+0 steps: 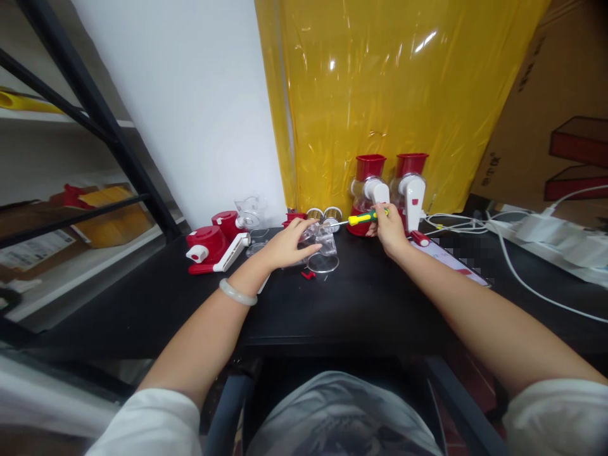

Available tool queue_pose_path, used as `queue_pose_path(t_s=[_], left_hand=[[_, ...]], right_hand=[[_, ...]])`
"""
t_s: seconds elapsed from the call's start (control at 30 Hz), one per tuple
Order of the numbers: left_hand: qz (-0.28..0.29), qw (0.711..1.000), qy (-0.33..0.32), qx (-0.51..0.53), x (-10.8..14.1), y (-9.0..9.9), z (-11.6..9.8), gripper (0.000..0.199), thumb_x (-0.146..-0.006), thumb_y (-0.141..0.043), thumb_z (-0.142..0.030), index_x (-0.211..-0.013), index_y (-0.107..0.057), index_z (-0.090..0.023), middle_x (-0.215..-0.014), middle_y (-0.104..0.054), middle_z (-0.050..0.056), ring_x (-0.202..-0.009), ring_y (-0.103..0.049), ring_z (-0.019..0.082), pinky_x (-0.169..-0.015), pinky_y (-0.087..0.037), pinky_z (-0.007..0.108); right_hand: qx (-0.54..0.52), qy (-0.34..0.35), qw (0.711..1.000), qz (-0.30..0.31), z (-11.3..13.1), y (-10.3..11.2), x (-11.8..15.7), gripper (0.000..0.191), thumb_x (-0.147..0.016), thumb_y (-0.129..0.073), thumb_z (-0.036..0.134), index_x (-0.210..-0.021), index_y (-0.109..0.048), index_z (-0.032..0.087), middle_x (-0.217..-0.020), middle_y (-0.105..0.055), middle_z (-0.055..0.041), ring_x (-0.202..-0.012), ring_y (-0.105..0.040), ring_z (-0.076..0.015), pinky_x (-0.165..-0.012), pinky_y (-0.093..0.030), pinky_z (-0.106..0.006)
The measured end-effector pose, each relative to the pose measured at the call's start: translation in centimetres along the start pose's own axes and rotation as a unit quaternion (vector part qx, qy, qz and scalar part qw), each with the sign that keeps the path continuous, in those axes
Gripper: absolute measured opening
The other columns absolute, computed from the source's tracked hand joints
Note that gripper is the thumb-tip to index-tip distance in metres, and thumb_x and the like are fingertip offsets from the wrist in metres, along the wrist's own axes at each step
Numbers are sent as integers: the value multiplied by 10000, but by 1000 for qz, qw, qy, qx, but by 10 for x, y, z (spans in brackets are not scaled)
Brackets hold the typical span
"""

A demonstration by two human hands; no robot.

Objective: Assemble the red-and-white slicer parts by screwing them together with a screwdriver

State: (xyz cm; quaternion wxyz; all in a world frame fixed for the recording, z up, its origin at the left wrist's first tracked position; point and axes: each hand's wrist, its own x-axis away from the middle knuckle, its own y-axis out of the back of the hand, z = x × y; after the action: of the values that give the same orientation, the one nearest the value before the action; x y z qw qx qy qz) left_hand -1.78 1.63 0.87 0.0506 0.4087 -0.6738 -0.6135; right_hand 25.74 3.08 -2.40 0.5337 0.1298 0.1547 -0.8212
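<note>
My right hand (390,229) is closed around the yellow and green handle of a screwdriver (361,218). Its thin metal shaft points left, and the tip meets a clear plastic part (325,238). Wrapped over that part from the left is my left hand (291,246), thumb and fingers on either side of it. The clear part lies on the black table, with a round clear rim toward me. Just in front sits a small red piece (308,275). Where exactly the tip touches is too small to tell.
Two red and white rotary graters (370,190) stand behind my right hand, metal drums (331,216) beside them. Red bases with a white crank (232,251) lie at left. A phone-like tablet (449,261), white cables and a power strip (565,244) occupy the right.
</note>
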Motion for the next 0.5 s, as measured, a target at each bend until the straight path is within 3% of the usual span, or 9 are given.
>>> queue_pose_path(t_s=[0.17, 0.3, 0.5], left_hand=[[3, 1000, 7, 1, 0, 0, 0, 678, -867, -526, -579, -1433, -378, -235, -1229, -507, 125, -1047, -590, 271, -937, -482, 459], [7, 1000, 15, 0, 0, 1, -1, 677, -862, -530, -585, -1428, -390, -240, -1232, -510, 123, -1049, -592, 273, -941, -480, 459], [7, 1000, 16, -5, 0, 0, -1, 692, -861, -528, -591, -1438, -376, -240, -1256, -496, 128, -1067, -586, 275, -947, -478, 457]], right_hand=[[-32, 1, 999, 2, -2, 1, 1, 339, -897, -361, 550, -945, -456, 228, -617, -510, 55, -378, -538, -99, -357, -394, -212], [-56, -3, 998, 5, -4, 0, -1, 260, -874, -377, 450, -980, -460, 227, -791, -543, 27, -408, -555, -71, -350, -393, -198], [-41, -19, 999, 3, -3, -2, -3, 222, -868, -403, 406, -992, -451, 228, -789, -541, 23, -399, -549, -77, -360, -404, -208]])
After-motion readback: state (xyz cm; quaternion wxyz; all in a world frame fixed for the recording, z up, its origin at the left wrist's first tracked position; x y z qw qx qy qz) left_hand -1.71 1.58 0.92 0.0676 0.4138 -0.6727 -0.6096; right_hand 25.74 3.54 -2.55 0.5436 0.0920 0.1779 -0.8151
